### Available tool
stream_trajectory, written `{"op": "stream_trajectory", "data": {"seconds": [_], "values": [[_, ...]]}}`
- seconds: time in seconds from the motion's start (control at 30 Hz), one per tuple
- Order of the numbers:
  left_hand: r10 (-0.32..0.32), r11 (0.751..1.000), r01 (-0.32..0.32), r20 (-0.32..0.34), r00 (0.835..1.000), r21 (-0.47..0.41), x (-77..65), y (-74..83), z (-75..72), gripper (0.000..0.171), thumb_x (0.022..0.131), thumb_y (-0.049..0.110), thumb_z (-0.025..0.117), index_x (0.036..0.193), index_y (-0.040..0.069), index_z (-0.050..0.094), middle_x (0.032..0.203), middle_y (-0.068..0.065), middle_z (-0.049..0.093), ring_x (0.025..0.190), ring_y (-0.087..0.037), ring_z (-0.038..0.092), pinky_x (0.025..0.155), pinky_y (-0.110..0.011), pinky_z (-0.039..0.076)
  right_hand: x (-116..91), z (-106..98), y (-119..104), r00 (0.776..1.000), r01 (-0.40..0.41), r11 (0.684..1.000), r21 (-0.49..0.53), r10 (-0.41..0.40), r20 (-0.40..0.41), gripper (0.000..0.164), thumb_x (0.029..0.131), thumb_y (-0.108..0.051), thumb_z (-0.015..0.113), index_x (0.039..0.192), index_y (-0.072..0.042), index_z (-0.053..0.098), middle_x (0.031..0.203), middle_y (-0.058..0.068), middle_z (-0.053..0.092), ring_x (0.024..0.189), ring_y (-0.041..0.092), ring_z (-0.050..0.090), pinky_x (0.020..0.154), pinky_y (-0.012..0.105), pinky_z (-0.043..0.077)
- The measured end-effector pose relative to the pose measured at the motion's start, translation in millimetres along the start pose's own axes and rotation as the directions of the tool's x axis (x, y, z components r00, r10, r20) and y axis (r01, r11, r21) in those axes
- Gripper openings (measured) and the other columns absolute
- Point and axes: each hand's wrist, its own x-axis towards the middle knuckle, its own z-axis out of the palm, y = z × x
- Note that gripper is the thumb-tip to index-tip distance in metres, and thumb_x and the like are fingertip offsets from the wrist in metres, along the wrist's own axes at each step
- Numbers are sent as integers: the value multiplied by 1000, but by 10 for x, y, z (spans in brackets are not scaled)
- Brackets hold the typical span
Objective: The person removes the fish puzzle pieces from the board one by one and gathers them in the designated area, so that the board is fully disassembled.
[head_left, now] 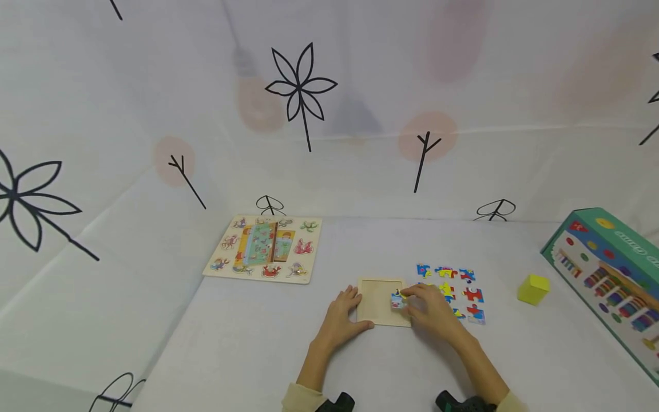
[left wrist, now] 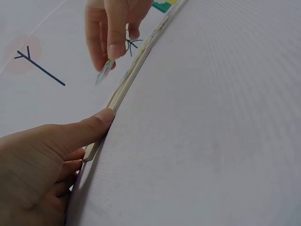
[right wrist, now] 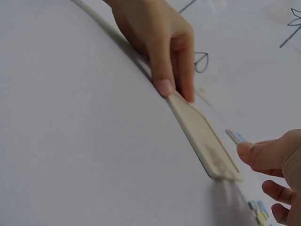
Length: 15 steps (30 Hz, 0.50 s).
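Observation:
My left hand (head_left: 338,316) grips the left side of a shallow wooden puzzle tray (head_left: 373,321), its thumb at the near edge and its fingers along the left edge. Above the right part of that tray, my right hand (head_left: 433,309) pinches a jigsaw piece (head_left: 397,300) between thumb and fingers. In the right wrist view the piece (right wrist: 233,136) is tilted and apart from the tray (right wrist: 200,136). Several loose jigsaw pieces (head_left: 472,294) in blue, red and yellow lie in rows to the right of the tray, some of them hidden behind the right hand.
A wooden picture board (head_left: 314,252) with sea animals lies at the back left. To the right stand a yellow block (head_left: 533,289) and a large green and white toy box (head_left: 607,274). Behind the white table (head_left: 247,343) hangs a patterned cloth (head_left: 360,171).

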Motion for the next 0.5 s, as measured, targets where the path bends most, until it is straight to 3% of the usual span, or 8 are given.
{"op": "stream_trajectory", "data": {"seconds": [0.27, 0.5], "values": [[4, 1000, -4, -14, 1000, -3, 5, -10, 6, 69, 72, 33, 80, 124, -6, 58, 137, -20, 49, 129, -43, 41, 100, -61, 35, -155, -352, 229, 998, -60, 994, -89, 58, -31, 27, 73, -3, 76, 99, -1, 70, 104, 19, 61, 101, 41, 47, 81, 56, 38], [-1, 1000, 1, -12, 1000, 2, 1, -2, 3, 69, 72, 34, 80, 124, -5, 58, 137, -19, 49, 129, -41, 41, 100, -59, 35, -218, -421, 307, 995, -102, 986, -130, 104, 8, 24, 74, -8, 77, 97, -5, 72, 104, 22, 59, 100, 46, 43, 75, 63, 36]]}}
